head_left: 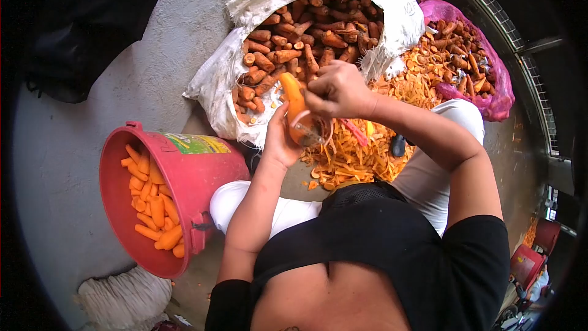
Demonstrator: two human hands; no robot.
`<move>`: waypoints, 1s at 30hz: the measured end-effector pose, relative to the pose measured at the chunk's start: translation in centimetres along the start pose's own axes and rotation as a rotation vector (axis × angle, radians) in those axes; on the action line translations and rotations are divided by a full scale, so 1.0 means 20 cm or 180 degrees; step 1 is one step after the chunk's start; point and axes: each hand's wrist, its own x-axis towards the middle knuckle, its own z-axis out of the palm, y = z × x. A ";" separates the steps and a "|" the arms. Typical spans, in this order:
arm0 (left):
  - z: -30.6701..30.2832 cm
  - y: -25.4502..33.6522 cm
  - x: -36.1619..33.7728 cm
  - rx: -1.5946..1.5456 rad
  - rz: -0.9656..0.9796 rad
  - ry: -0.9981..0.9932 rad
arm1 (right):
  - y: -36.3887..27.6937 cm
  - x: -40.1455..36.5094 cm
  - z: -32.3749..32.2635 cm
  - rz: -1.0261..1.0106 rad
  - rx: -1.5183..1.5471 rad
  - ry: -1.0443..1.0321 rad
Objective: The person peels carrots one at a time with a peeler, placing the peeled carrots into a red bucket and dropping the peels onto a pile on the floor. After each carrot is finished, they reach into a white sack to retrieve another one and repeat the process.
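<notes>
While the smooth orange tapered carrot (294, 101) is held over the lap, its long axis is seen to run away from the body, blunt tip pointing toward the sacks. It is gripped from below and from the left by the left hand (280, 141), whose fingers are wrapped around its lower end. The right hand (339, 91) is set just to the right of it and above, fingers curled shut on a small metal blade (309, 140) laid against the carrot's near end, so both hands touch it. A thin curled peeling hangs there. Stringy orange peelings (349, 159) are heaped on the grey concrete floor (79, 135); rough unpeeled carrots fill a white woven sack (392, 6), peeled ones a red plastic bucket (202, 175).
</notes>
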 end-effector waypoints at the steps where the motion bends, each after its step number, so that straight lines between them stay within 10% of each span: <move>1: -0.01 0.00 0.00 -0.0048 -0.0099 0.0033 | -0.01 -0.01 0.01 -0.0026 -0.0028 -0.0050; 16: 0.04 -0.03 -0.08 0.0634 0.0654 -0.0692 | 0.14 0.03 0.05 0.0414 -0.0152 0.0027; 30: 0.00 -0.06 -0.15 0.0574 -0.0428 -0.1421 | 0.62 0.05 -0.27 0.1576 -0.1930 0.0184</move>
